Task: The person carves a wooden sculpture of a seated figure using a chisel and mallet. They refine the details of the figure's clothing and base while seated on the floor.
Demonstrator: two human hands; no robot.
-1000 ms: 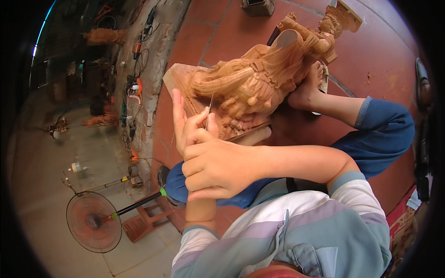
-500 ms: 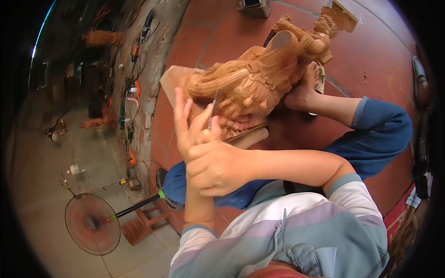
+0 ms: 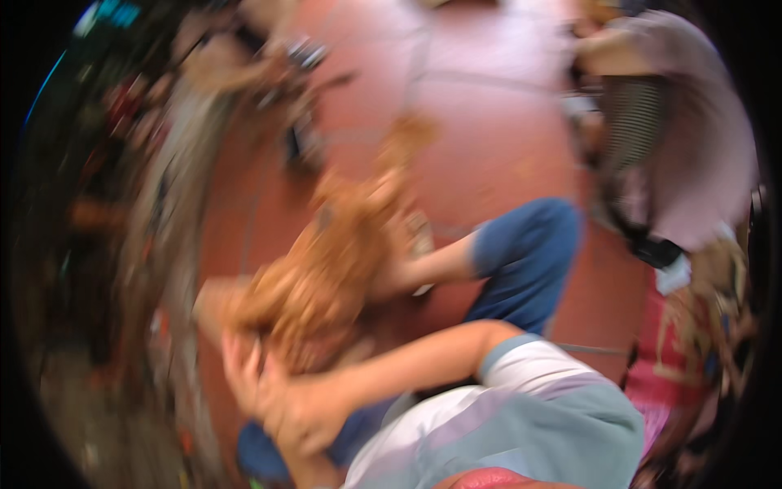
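A reddish-brown wood carving [image 3: 330, 253] with a pale base [image 3: 213, 303] lies slantwise on the tiles in front of me. Motion smears the picture. My left hand [image 3: 247, 373] is beside the carving's base end, its fingers stretched upward and apart. Across its wrist comes my right hand [image 3: 305, 406], closed into a fist. The fist hides whatever it holds. Half a second ago a thin dark blade showed between the hands and the carving; the blur hides it now.
Red floor tiles [image 3: 497, 155] surround the carving, and my bent leg [image 3: 529, 253] flanks it on the right. One person [image 3: 700, 138] is at the upper right, another [image 3: 224, 69] at the upper left. A rough ledge [image 3: 175, 171] runs along the left; a red-and-pink bag [image 3: 664, 342] lies right.
The view has swung right, so carving and hands appear farther left and lower. Two people have come into view, and the fan has left it. My hands keep much the same arrangement.
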